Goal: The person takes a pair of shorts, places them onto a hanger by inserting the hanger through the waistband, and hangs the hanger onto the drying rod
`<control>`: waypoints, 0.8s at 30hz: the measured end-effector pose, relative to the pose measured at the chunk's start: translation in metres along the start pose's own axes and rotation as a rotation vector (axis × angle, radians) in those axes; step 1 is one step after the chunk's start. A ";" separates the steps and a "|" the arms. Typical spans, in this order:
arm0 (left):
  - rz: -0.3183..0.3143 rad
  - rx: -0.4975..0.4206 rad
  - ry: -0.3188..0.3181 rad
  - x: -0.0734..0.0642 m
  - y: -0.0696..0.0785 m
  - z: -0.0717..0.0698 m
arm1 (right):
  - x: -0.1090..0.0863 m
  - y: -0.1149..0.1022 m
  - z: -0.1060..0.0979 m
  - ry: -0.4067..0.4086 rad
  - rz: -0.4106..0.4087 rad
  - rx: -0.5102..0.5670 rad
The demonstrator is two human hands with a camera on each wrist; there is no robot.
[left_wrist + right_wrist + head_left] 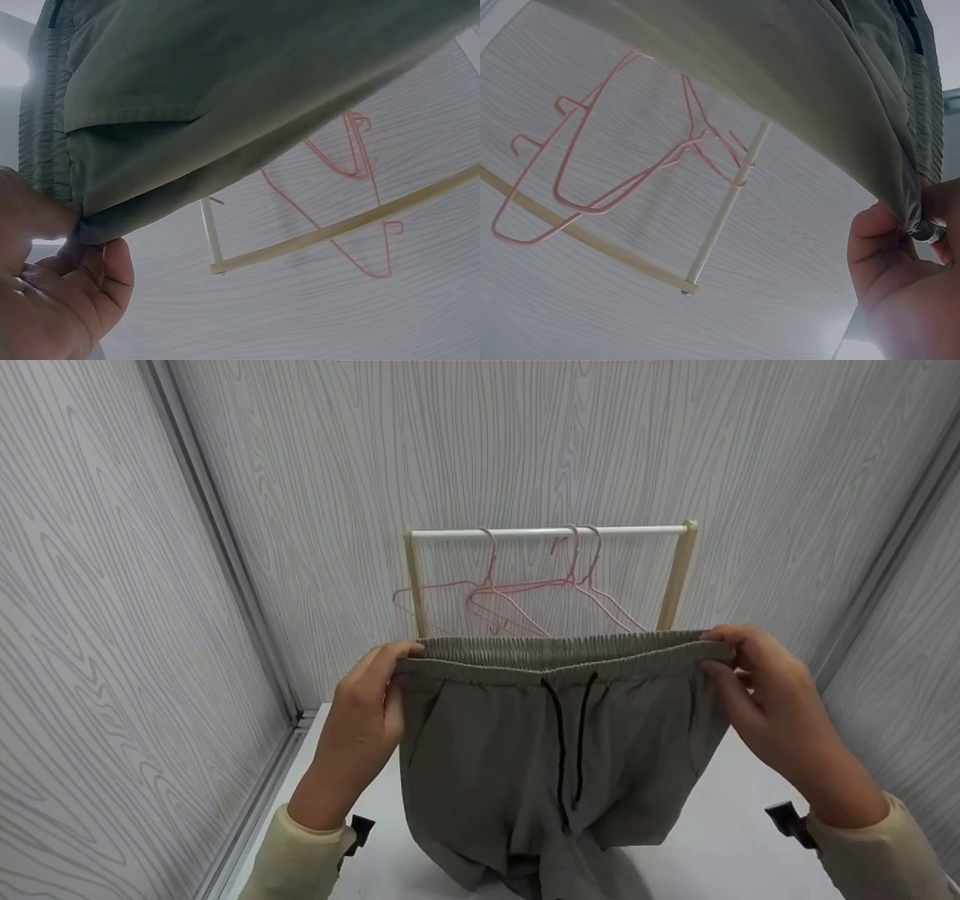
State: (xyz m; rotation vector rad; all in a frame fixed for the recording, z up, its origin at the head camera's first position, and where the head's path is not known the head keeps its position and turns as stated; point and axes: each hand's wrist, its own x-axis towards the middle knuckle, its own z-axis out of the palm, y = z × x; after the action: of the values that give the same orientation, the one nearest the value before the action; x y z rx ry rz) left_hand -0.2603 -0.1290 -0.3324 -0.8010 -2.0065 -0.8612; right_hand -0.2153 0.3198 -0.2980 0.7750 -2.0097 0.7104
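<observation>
A pair of grey-green drawstring trousers (480,735) hangs between my two hands, its elastic waistband spread wide and facing up. My left hand (367,697) pinches the waistband at its left end; in the left wrist view the thumb and curled fingers (116,277) grip the cloth beside a pocket opening. At the opposite end my right hand (765,690) pinches the waistband, thumb in front. Two black drawstring cords (559,742) dangle from the middle of the front. The lower legs sag in folds over the white table and run out of the head view.
Behind the trousers stands a small rack with a white rail (525,533) and wooden posts (679,577). Several pink hangers (491,570) hang from the rail, their lower parts hidden by the trousers. Wood-grain panels (322,457) enclose the white table (375,840) at the back and sides.
</observation>
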 end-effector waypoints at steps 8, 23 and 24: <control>-0.018 0.011 -0.023 -0.008 -0.007 0.007 | -0.010 0.001 0.010 -0.017 0.000 -0.027; -0.150 -0.026 -0.181 -0.065 -0.037 0.045 | -0.079 0.025 0.049 -0.145 0.125 -0.056; -0.154 -0.025 -0.191 -0.069 -0.038 0.048 | -0.083 0.026 0.051 -0.153 0.142 -0.057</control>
State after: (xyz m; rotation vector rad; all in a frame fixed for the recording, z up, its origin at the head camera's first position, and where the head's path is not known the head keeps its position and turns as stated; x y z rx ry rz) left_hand -0.2760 -0.1290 -0.4228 -0.7747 -2.2528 -0.9284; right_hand -0.2225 0.3210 -0.3987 0.6763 -2.2309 0.6891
